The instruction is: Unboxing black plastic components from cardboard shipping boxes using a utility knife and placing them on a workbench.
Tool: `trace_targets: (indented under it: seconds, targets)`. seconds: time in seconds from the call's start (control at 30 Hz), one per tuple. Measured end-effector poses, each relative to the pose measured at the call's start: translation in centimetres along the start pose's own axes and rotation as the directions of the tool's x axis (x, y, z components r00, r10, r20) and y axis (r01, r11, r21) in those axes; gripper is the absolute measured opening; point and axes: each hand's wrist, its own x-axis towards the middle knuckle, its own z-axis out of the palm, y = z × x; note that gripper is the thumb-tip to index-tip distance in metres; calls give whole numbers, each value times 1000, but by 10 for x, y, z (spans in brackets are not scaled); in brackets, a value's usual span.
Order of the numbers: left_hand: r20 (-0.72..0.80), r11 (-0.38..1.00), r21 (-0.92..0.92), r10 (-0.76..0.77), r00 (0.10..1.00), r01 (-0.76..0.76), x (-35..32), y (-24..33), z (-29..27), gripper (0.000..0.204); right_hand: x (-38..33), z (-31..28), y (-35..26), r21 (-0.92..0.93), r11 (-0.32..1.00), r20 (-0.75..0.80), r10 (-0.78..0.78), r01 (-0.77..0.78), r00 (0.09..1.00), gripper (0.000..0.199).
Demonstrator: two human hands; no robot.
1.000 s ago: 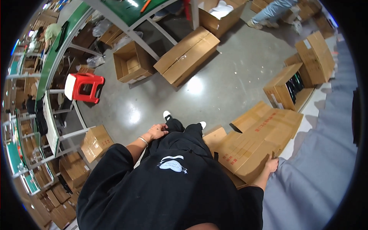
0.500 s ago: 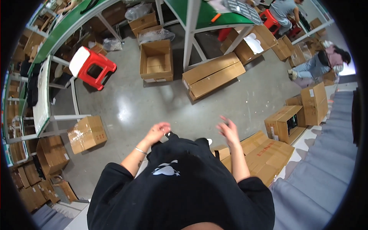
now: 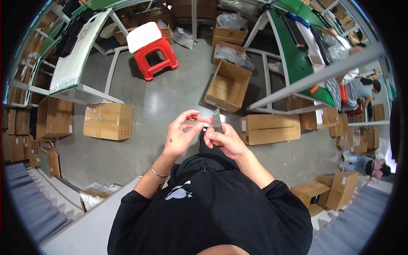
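Both of my hands are raised in front of my body, their fingertips almost meeting. My left hand (image 3: 180, 134), with a bracelet on its wrist, has its thumb and fingers closed around a small black-and-white thing (image 3: 205, 127) whose kind I cannot make out. My right hand (image 3: 227, 142) has curled fingers, close to that small thing. From its fingertips a clear, thin plastic piece (image 3: 217, 119) stands up, perhaps a little bag or strip. The fingers partly hide both items.
A red stool (image 3: 155, 55) with a white seat stands ahead. An open carton (image 3: 229, 87) and a long closed carton (image 3: 272, 128) lie on the floor, a taped carton (image 3: 108, 121) to the left. Green-topped workbenches (image 3: 289, 55) stand beyond; several people sit at right.
My view has turned to the right, so the stool and cartons sit elsewhere in the picture. My hands, apart before, have come together, and the clear plastic piece now shows between them.
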Motion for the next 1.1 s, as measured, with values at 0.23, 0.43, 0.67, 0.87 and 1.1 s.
trace_targets:
  seconds: [0.23, 0.43, 0.67, 0.87, 1.1]
  targets:
    - [23, 896, 403, 193, 981, -186, 101, 12, -68, 13, 131, 5, -16, -202, 962, 29, 191, -182, 981, 25]
    - [-142, 890, 436, 214, 967, -133, 167, 29, -139, 9, 252, 22, -47, -447, 888, 218, 223, -106, 950, 39]
    - [-143, 413, 909, 422, 895, -50, 203, 39, -236, 5, 359, 44, -46, -596, 787, 276, 385, -158, 881, 31]
    - [-259, 437, 899, 445, 857, 45, 231, 30, -331, 7, 462, 90, -34, -723, 669, 399, 203, 170, 894, 26]
    - [-537, 671, 736, 494, 684, 92, 275, 64, -479, 6, 605, 172, -56, -829, 515, 425, 328, 217, 844, 33]
